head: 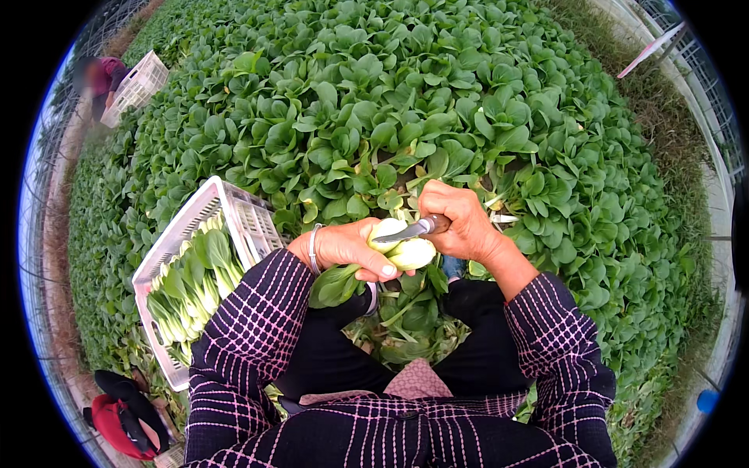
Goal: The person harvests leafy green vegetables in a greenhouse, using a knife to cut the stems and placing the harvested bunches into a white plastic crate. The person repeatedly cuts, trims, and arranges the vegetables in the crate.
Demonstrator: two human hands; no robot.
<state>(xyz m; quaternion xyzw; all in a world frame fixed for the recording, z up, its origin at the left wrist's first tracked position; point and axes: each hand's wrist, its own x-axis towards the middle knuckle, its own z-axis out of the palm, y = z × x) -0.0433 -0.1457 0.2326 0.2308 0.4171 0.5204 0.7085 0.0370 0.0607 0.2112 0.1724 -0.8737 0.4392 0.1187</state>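
Two heads of bok choy (412,254) lie side by side in my left hand (345,245), their pale bases pointing right and green leaves hanging below the palm. My right hand (459,219) grips the dark handle of a small knife (404,231). Its blade points left and lies across the bok choy bases, close to my left fingers. To the left of my left forearm stands a white plastic crate (175,251), holding rows of harvested bok choy (196,286). Loose cut leaves (404,339) lie on the ground between my legs.
Dense growing bok choy (374,88) spreads ahead and to both sides. At the far left a person (105,76) bends beside another white crate (137,88). A red and black bag (126,421) sits at the lower left. A dry grass strip (673,140) borders the right side.
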